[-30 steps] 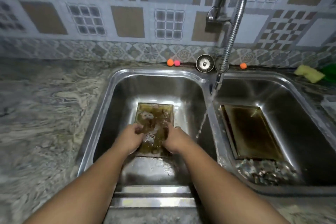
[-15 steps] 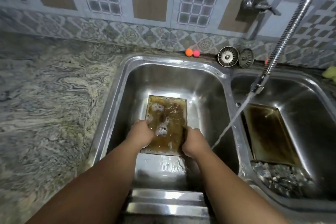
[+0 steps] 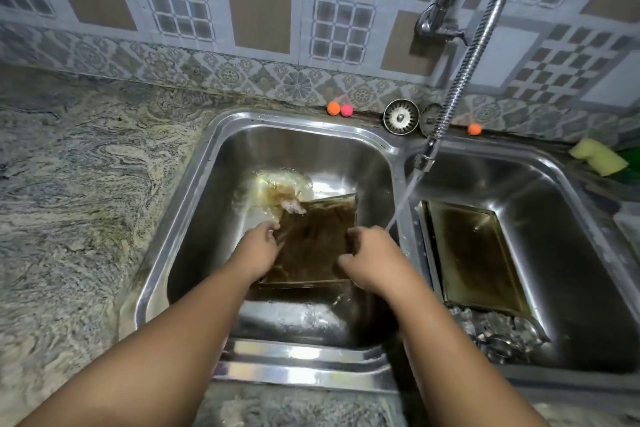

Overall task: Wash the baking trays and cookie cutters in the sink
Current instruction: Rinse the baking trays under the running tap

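Baking tray (image 3: pixel 317 239) now tilted, spilling; hands (image 3: pixel 258 250) (image 3: pixel 372 258) hide its side edges.

Both my forearms reach forward; my left hand (image 3: pixel 257 251) and right hand (image 3: pixel 372 257) curl their fingers, gripping.

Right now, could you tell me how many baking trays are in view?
2: one tray gripped by both hands in the left basin, one tray lying in the right basin. Others may hide beneath them.
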